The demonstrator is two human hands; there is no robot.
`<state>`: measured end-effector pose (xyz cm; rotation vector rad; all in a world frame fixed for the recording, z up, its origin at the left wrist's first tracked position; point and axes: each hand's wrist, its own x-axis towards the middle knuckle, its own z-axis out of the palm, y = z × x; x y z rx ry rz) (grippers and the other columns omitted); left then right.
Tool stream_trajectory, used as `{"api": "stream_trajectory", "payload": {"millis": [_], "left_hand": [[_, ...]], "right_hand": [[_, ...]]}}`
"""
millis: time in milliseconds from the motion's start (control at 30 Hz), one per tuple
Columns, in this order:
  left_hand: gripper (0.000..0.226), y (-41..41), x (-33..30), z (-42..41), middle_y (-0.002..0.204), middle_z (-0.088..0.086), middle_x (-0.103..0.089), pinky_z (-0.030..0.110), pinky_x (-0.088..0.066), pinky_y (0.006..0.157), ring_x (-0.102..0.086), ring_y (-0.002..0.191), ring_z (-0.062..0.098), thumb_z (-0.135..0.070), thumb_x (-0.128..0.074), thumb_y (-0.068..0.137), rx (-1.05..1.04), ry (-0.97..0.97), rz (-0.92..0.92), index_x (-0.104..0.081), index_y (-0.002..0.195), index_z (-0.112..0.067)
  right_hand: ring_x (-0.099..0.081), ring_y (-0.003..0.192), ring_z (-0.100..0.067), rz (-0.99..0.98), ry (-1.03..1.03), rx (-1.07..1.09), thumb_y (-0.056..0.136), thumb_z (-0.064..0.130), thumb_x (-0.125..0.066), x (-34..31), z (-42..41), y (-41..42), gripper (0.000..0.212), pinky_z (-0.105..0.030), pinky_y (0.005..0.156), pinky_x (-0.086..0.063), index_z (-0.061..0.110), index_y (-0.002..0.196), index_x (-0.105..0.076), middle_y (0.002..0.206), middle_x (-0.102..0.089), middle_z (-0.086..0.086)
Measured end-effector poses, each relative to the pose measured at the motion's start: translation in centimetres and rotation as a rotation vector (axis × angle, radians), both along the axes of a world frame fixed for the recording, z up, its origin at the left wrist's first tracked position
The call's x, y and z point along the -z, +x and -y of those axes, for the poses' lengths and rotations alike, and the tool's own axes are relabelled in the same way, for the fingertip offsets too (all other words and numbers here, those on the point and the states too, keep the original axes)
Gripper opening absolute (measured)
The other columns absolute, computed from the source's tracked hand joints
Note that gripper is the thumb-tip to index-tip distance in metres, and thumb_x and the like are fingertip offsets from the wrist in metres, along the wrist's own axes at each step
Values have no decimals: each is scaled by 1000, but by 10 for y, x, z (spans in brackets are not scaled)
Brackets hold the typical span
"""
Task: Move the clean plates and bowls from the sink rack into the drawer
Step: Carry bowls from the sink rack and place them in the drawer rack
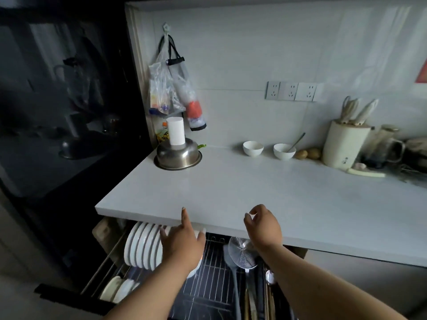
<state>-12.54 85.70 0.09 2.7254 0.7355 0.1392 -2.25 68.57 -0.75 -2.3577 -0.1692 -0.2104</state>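
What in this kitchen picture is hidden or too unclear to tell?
Head view:
- Whether the left hand holds a dish: its own back hides the fingers.
- The back of the drawer: the countertop covers it.
- The sink rack: not in view.
- The room on the left: too dark to read.
- Things at the right edge: cut off and blurred.

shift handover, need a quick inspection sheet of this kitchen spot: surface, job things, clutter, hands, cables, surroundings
surface: white counter, middle bare.
job's things: white plates upright in the open wire drawer; two white bowls at the wall, one holding a spoon.
clutter: steel pot with a white cylinder on top, knife block, strainer in the drawer.
hands: left hand spread over the plates; right hand loosely curled, holding nothing.
cables: nothing seen.
surroundings: hanging plastic bags, wall sockets.
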Motion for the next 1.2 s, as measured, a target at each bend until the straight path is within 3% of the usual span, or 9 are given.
{"api": "stream_trajectory", "payload": {"millis": [267,333,400,467,533,600,800,1033,1200], "left_hand": [[79,-1,2,75,118,1,-62,49,-1,120,-47,125,21,-52,-27,99,182,-18,-33,18,151,-14],[79,5,3,88,112,1,-64,49,-5,120,-53,117,21,-52,-27,98,212,3,-35,17,151,-14],[79,11,3,102,98,-2,-66,47,-19,118,-59,103,20,-50,-29,98,268,7,-16,15,152,-14],[77,14,-1,120,79,-7,-60,37,-45,96,-59,85,18,-47,-32,98,341,-51,13,10,153,-14],[75,18,-6,138,78,-6,-59,30,-47,69,-55,75,15,-44,-35,98,390,-104,20,7,153,-16],[73,25,-8,157,78,-4,-61,28,-45,59,-54,68,14,-43,-35,98,435,-113,3,7,153,-18],[70,53,-15,232,123,4,-60,36,-50,87,-59,109,25,-42,-35,97,552,-44,1,-3,153,-16],[67,85,-20,367,128,5,-58,34,-48,86,-57,113,26,-42,-35,98,685,-8,-32,-8,152,-15],[60,93,-11,478,125,5,-59,35,-50,82,-59,109,26,-42,-35,98,790,-19,-38,-17,148,-14]], "right_hand": [[-60,88,-21,-26,-30,186,88,33,-54,5,94,-31,22,-29,68,-42,18,104,-56,95,-65,-1],[-59,88,-21,-34,-24,234,88,33,-53,3,112,-36,22,-29,69,-44,18,103,-56,95,-64,-1],[-59,88,-20,-39,-20,272,88,33,-53,2,130,-40,21,-29,69,-43,18,103,-55,94,-63,0],[-58,86,-20,-40,-16,305,89,33,-52,0,149,-41,21,-28,68,-40,18,103,-54,94,-62,0],[-58,84,-19,-35,-6,335,90,33,-51,-4,167,-41,20,-27,66,-38,19,103,-54,94,-62,0],[-58,83,-19,-35,8,363,90,34,-50,-7,187,-40,19,-27,65,-38,19,102,-53,93,-62,1],[-57,78,-17,-20,16,446,90,35,-50,-17,269,-36,17,-28,63,-39,22,100,-52,88,-61,4],[-60,79,-18,-51,11,585,89,34,-50,-18,407,-38,16,-28,61,-40,21,98,-53,81,-63,3],[-61,87,-24,-66,-43,712,89,37,-51,-9,517,-48,20,-30,67,-42,20,100,-55,93,-64,0]]}}
